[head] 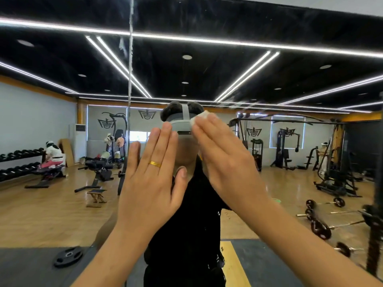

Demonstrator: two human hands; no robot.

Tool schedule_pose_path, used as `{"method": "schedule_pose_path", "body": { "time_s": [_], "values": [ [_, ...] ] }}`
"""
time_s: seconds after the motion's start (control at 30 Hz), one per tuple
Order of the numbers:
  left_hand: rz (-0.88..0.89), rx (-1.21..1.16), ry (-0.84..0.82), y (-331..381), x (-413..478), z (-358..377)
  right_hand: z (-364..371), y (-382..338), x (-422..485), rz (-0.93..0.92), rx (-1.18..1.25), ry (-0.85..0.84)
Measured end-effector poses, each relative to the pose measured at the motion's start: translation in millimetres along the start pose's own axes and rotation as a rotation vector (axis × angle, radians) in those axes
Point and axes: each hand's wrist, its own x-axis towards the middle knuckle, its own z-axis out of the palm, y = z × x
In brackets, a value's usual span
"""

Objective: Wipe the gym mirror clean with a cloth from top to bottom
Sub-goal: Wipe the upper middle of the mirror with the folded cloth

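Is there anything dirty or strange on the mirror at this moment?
Yes. Whitish streaks run along the vertical seam of the mirror near the top, above the left hand. Fainter smears show to the upper right of the cloth, which the right hand presses on the glass. Nothing looks broken.

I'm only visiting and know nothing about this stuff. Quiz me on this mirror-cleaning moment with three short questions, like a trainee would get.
1. True or false: the gold ring sits on the left hand.
2. Multiple choice: the white cloth is pressed under the straight fingers of A) the left hand, B) the right hand, C) neither hand.
3. Short answer: what round black object lies on the dark mat at lower left?

Key: 1 true; 2 B; 3 a weight plate.
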Motion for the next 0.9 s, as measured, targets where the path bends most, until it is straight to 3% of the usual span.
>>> {"method": "schedule_pose_path", "body": {
  "time_s": [0.07,0.13,0.33,0.5,0.6,0.8,0.9],
  "values": [
    [0.007,0.002,0.001,0,1,0,-6,7,3,-0.076,-0.028,-0.059],
    [0.008,0.002,0.008,-1,1,1,-14,18,15,-0.057,-0.084,0.001],
    [0.012,-0.030,0.026,-1,1,1,-22,30,49,0.283,-0.061,0.302],
    [0.009,-0.011,0.027,0,1,1,12,-13,10,-0.011,0.011,0.077],
    [0.014,-0.016,0.023,0,1,1,2,0,4,-0.126,0.002,-0.038],
    [0.017,-0.020,0.036,-1,1,1,-5,6,31,0.151,0.024,0.221],
    [0.015,-0.045,0.041,0,1,2,10,-16,22,0.139,0.112,0.184]
  ]
}}
